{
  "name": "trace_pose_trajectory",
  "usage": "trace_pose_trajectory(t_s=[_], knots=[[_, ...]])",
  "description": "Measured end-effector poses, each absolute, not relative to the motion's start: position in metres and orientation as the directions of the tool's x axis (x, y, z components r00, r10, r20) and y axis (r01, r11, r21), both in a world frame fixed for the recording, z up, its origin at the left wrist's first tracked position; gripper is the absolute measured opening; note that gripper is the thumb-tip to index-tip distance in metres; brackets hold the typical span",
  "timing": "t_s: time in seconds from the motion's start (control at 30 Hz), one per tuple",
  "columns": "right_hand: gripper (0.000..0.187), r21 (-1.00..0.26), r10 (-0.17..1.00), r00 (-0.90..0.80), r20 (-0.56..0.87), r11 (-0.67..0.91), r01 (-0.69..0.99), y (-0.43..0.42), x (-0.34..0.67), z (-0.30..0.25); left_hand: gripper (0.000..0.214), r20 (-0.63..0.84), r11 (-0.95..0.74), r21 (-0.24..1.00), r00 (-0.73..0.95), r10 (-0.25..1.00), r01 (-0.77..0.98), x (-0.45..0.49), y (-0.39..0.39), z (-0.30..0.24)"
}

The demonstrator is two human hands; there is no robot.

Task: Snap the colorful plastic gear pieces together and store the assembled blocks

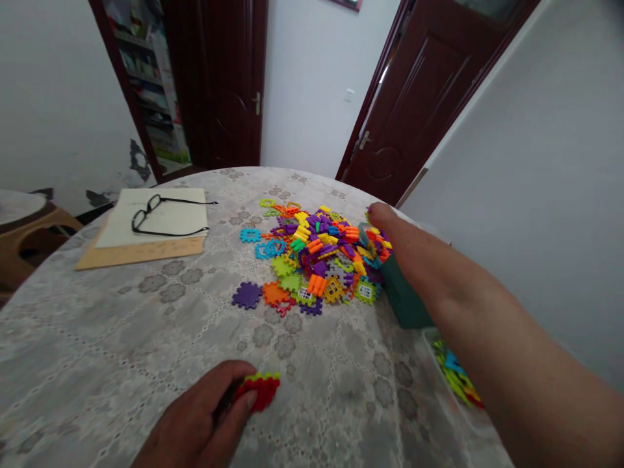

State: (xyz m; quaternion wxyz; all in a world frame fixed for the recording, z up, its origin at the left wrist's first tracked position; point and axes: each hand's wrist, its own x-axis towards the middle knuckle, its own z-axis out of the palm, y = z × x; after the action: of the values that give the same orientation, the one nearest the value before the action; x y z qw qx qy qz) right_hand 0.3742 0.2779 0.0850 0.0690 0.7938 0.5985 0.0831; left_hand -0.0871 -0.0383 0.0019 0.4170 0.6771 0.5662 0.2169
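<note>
In the head view, the left hand (202, 416) pinches a red piece (266, 394), backed by a yellow-green one, between thumb and fingers over the near worktop (331, 390). The grip looks to be mostly at one end, so a loose thumb could let the stack twist or drop. The right hand (385, 224) reaches past the green box (407, 299); its fingers are hidden, so I cannot tell how open it is or whether it has hold of anything.

The pile (319, 250) lies mid-worktop, heaped against the box's mouth. A tug at the box or a low piece could bring the heap sliding outward. The right forearm crosses above the tub (429, 335); dropping the elbow might knock it.

The worktop's far edge curves round behind the pile, with a bare strip between; the right edge is largely hidden by the arm. Bare cloth gives open room between left hand and pile. Leftward, the glasses (140, 220) on paper (180, 224) sit well apart from the left hand.
</note>
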Motion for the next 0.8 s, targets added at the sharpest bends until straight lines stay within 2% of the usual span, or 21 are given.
trace_pose_trajectory(t_s=[0.2, 0.37, 0.43, 0.53, 0.67, 0.8], knots=[[0.031, 0.106, 0.969, 0.169, 0.18, -0.189, 0.976, 0.217, 0.351, 0.143, 0.036, -0.148, -0.078, 0.804, 0.324, 0.934, 0.59, -0.082, -0.039, 0.027], [0.033, -0.164, 0.942, 0.041, 0.333, 0.015, 0.986, 0.078, 0.345, 0.145, 0.035, -0.075, -0.149, 0.765, 0.316, 0.946, 0.626, -0.084, -0.035, 0.018], [0.032, -0.252, 0.952, 0.048, 0.303, 0.032, 0.967, 0.016, 0.348, 0.135, 0.036, -0.052, -0.165, 0.754, 0.308, 0.95, 0.636, -0.084, -0.032, 0.014], [0.028, -0.361, 0.987, 0.083, 0.139, -0.028, 0.932, -0.057, 0.362, 0.11, 0.036, -0.035, -0.182, 0.742, 0.308, 0.951, 0.645, -0.083, -0.029, 0.014], [0.028, -0.338, 0.974, 0.211, 0.089, -0.169, 0.926, -0.107, 0.387, 0.067, 0.032, -0.01, -0.189, 0.772, 0.309, 0.951, 0.606, -0.075, -0.033, 0.025], [0.039, -0.298, 0.95, 0.285, 0.13, -0.237, 0.925, -0.122, 0.405, 0.04, 0.029, 0.014, -0.196, 0.827, 0.33, 0.944, 0.527, -0.068, -0.036, 0.028]])
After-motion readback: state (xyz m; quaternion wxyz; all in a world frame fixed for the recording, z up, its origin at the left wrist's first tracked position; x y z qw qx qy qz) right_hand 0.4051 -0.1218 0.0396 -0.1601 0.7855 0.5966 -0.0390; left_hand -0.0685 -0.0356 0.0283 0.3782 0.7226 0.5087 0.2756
